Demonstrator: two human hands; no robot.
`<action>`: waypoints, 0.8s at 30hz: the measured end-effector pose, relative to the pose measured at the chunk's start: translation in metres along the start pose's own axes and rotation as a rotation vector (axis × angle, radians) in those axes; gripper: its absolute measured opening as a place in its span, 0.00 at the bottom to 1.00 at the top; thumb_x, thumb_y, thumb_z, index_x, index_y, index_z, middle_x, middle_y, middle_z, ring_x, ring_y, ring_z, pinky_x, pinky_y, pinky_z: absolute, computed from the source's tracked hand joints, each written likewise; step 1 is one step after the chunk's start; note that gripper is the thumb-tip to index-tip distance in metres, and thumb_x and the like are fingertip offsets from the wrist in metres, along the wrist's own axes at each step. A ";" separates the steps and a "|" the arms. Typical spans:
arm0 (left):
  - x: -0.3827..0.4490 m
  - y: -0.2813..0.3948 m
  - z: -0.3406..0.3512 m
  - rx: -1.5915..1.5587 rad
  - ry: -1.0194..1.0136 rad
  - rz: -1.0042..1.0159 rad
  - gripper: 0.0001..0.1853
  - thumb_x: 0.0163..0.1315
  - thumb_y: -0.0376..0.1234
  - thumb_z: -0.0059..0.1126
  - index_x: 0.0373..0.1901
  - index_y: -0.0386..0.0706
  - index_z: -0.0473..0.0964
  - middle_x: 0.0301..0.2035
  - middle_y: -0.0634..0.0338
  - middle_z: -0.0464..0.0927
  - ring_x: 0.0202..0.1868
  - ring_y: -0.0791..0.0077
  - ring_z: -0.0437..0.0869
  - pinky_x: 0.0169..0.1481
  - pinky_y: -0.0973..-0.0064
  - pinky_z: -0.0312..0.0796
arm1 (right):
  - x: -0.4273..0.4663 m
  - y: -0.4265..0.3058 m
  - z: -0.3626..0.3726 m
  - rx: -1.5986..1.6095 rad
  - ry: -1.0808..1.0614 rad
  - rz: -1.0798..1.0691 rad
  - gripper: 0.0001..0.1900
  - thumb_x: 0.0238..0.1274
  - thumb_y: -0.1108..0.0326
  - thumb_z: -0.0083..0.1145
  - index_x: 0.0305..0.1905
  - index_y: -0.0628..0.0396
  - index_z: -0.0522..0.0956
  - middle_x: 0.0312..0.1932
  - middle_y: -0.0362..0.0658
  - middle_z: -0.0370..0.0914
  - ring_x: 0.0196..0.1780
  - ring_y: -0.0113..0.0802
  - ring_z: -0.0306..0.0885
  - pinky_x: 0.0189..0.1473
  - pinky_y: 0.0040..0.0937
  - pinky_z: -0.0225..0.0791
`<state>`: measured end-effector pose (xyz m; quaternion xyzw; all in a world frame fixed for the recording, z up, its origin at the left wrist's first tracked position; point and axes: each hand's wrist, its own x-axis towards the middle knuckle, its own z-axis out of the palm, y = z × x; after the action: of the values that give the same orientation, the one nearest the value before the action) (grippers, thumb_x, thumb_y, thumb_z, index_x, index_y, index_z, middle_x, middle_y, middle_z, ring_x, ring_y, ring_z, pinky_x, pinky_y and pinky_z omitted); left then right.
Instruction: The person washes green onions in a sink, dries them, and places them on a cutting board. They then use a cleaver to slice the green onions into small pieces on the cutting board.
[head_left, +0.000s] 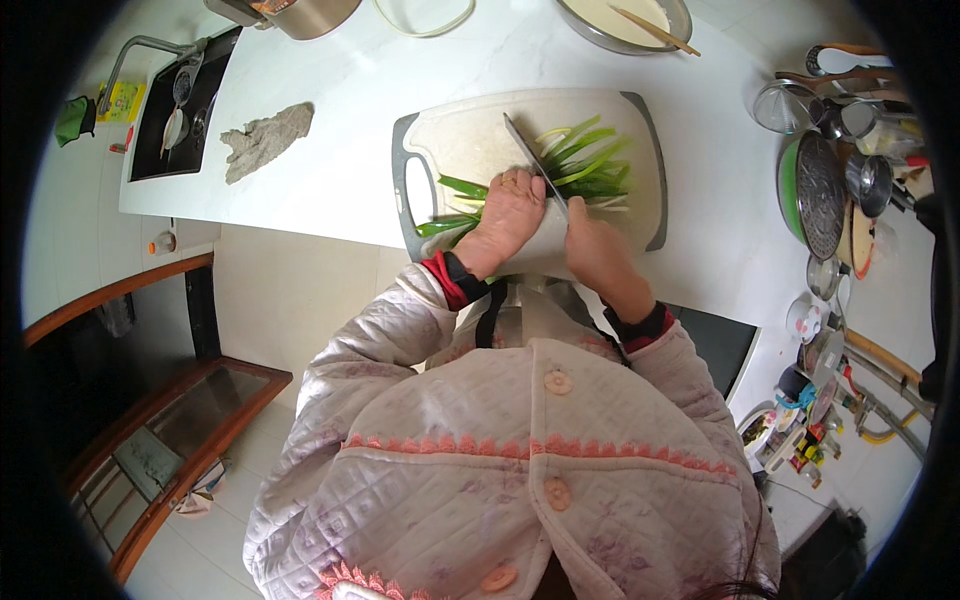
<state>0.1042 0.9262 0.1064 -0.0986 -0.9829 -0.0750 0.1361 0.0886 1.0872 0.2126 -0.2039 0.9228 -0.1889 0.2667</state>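
Note:
A bunch of green leafy stalks, probably scallions (592, 161), lies across a pale cutting board (465, 124) with grey ends. My left hand (514, 210) presses down on the bunch, its fingertips close beside the blade. In my right hand (604, 247) is the handle of a kitchen knife (534, 156), whose blade slants over the stalks, tip pointing away from me. Green pieces lie to the right of the blade, while other stalk ends stick out left of my left hand. My palms and the knife handle are hidden from view.
Beyond the board stands a metal bowl of pale batter-like mixture (611, 22) with chopsticks (656, 31). A crumpled grey cloth (268, 141) lies left, near the black sink (150, 154). At the back left is a metal pot (311, 15). Strainers and a green-rimmed grater (820, 195) stand right.

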 end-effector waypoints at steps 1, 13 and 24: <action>-0.002 0.001 0.001 0.005 -0.028 0.037 0.05 0.59 0.31 0.50 0.33 0.38 0.71 0.31 0.51 0.75 0.38 0.57 0.79 0.42 0.61 0.72 | 0.004 -0.002 0.000 0.019 0.028 -0.015 0.10 0.66 0.70 0.43 0.49 0.60 0.65 0.32 0.67 0.80 0.39 0.68 0.79 0.41 0.63 0.68; 0.060 -0.091 -0.054 -0.238 -0.170 -0.194 0.13 0.67 0.32 0.50 0.49 0.34 0.70 0.41 0.41 0.80 0.39 0.43 0.84 0.45 0.52 0.78 | -0.012 0.024 0.009 0.433 0.445 -0.202 0.08 0.68 0.68 0.51 0.46 0.60 0.70 0.27 0.61 0.77 0.31 0.65 0.76 0.32 0.54 0.67; 0.147 -0.012 0.011 -0.428 -0.157 -0.127 0.17 0.62 0.43 0.63 0.49 0.47 0.81 0.40 0.48 0.83 0.43 0.47 0.84 0.49 0.55 0.76 | -0.079 0.127 0.000 0.755 0.519 0.118 0.06 0.69 0.71 0.50 0.40 0.64 0.69 0.21 0.54 0.70 0.22 0.40 0.67 0.26 0.36 0.64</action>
<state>-0.0401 0.9420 0.1360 -0.0689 -0.9564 -0.2822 0.0301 0.1147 1.2324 0.1869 0.0147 0.8357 -0.5412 0.0925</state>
